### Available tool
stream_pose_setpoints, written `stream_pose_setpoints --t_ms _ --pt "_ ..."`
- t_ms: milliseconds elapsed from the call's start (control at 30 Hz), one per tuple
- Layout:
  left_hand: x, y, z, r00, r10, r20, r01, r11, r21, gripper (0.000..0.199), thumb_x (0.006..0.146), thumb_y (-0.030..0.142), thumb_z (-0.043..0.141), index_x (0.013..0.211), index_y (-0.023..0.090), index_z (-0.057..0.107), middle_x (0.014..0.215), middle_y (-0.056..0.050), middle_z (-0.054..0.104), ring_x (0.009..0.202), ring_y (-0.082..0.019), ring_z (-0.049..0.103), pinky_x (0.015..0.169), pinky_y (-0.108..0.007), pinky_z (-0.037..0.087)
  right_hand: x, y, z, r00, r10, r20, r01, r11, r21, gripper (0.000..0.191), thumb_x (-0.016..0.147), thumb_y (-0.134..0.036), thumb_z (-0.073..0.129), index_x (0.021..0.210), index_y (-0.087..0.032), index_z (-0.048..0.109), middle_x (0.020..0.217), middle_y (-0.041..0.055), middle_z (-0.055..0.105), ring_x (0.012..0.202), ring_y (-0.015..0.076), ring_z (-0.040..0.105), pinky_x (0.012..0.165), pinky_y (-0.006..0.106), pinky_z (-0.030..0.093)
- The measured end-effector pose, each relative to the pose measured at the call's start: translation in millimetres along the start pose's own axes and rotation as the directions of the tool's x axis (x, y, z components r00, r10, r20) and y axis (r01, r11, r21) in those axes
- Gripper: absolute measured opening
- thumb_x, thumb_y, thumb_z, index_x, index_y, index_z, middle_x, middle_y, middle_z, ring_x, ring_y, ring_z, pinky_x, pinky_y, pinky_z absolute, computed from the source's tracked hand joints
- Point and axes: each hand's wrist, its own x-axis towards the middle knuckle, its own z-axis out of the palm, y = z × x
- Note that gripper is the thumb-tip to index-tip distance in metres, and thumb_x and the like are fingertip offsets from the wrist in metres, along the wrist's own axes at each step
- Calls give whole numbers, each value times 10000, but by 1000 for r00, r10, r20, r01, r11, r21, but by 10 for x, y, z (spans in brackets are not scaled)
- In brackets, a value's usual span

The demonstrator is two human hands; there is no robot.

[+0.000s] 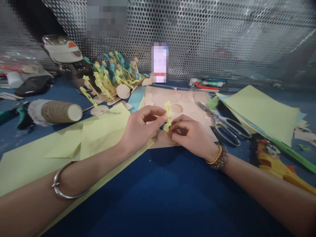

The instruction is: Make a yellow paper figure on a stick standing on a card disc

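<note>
As your left hand [140, 130] and right hand [190, 135] meet over the middle of the bench, their fingers [161, 120] curl almost closed, pinching a crinkled strip of yellow paper [168, 116] between them. That strip looks thin and soft, so too hard a squeeze could crease or tear it, while a slack grip could let it drop. At three o'clock from your hands, steel scissors [223, 126] with looped handles lie near your right wrist, where a careless sideways move could catch them. Beneath your hands lies a peach paper sheet [195, 98] with round cut-outs; at ten o'clock sits a spiky heap of yellow-and-teal paper sprigs [115, 74].
</note>
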Motion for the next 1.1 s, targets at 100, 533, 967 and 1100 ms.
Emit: stream_pose_setpoints --t_ms 100,533,967,1100 --pt "-3 -2 0 1000 28 0 -28 1000 -7 169 747 280 694 883 187 654 938 -24 698 722 -126 648 651 -225 522 2 -4 -2 1000 -2 0 2 1000 -3 72 745 -151 639 743 -193 698 854 12 628 707 133 601 627 259 486" --pt "-3 -12 2 996 71 47 -67 994 -81 83 779 249 668 828 199 624 909 -6 674 738 -113 633 662 -220 511 9 -3 -5 1000 -3 19 4 1000 -25 80 758 -150 629 752 -194 695 863 5 632 722 125 600 630 248 480" --pt "1 78 -34 998 -37 -48 32 994 -106 133 797 349 640 782 226 688 831 2 721 789 -160 661 715 -260 533 -8 -48 24 999 -16 32 20 991 -132 74 740 -182 638 730 -224 698 924 11 643 837 191 598 762 345 493" --pt "-6 89 -44 998 -27 -49 23 996 -85 132 803 349 635 776 231 686 825 8 718 789 -156 659 723 -254 529 3 -52 27 999 -12 30 16 991 -135 64 740 -187 645 725 -221 697 922 13 644 841 192 599 769 349 490"
